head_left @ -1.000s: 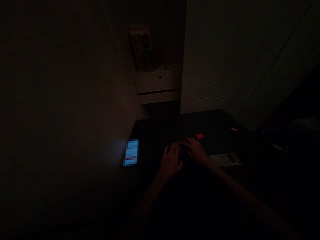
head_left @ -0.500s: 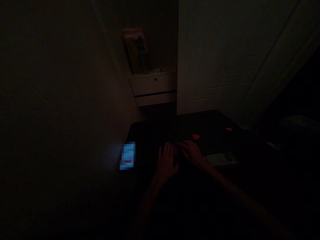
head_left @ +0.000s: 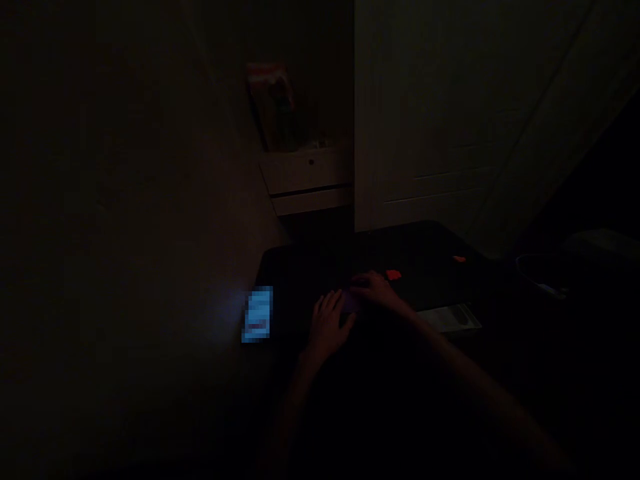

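Observation:
The scene is very dark. My left hand [head_left: 327, 323] rests with stretched, slightly spread fingers on the left edge of a flat purple piece that looks like paper [head_left: 351, 303]. At its upper right, my right hand [head_left: 374, 288] has its fingers bent together at the piece's far edge and seems to pinch it. The fingertips are dim. Just beyond the right hand lies a small red-orange piece [head_left: 394, 275], with another orange piece [head_left: 459, 259] farther right. All of these are on a dark table [head_left: 310, 267].
A lit screen [head_left: 257, 315] glows at the table's left edge beside the wall. A pale, flat packet [head_left: 453, 318] lies by my right forearm. Behind stand a drawer unit [head_left: 307, 175] with a colourful package [head_left: 273, 107] on top, and a light panel [head_left: 425, 133].
My right hand has shifted a little left and up, its fingers now more bent. My left hand has slid slightly left and down, and more of the purple piece shows between them.

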The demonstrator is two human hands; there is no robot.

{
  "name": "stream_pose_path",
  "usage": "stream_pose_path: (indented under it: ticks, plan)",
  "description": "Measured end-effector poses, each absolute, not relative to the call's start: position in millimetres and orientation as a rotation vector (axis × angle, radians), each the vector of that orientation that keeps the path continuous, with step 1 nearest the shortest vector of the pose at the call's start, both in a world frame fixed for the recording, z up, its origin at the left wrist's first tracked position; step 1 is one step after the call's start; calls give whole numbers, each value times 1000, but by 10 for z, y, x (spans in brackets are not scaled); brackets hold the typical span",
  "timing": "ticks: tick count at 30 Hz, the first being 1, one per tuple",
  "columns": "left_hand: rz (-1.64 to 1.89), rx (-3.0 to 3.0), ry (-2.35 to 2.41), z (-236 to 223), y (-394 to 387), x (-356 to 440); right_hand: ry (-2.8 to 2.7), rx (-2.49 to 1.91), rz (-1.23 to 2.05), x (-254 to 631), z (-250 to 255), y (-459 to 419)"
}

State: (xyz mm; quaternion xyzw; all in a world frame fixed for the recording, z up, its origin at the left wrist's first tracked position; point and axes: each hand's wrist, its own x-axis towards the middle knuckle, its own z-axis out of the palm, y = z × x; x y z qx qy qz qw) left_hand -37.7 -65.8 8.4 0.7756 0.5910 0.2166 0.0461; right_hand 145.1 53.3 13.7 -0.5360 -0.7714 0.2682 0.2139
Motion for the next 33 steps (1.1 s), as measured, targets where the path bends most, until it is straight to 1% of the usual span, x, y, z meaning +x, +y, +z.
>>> stream_pose_path:
  ticks: [3, 11, 24, 33]
  plan:
    - [641, 2390, 1813, 80, -661, -365, -2205, -1497, 907, 1450, 212, 749]
    - [680, 2426, 1847, 55, -660, -351, -2285, -1500, 1047, 1377, 373, 941]
    - [691, 2423, 1859, 68, -658, -322, -2417, -1581, 997, 1277, 454, 943]
    - [698, 2426, 1856, 65, -658, -339, -2501, -1503, 1012, 1236, 448, 993]
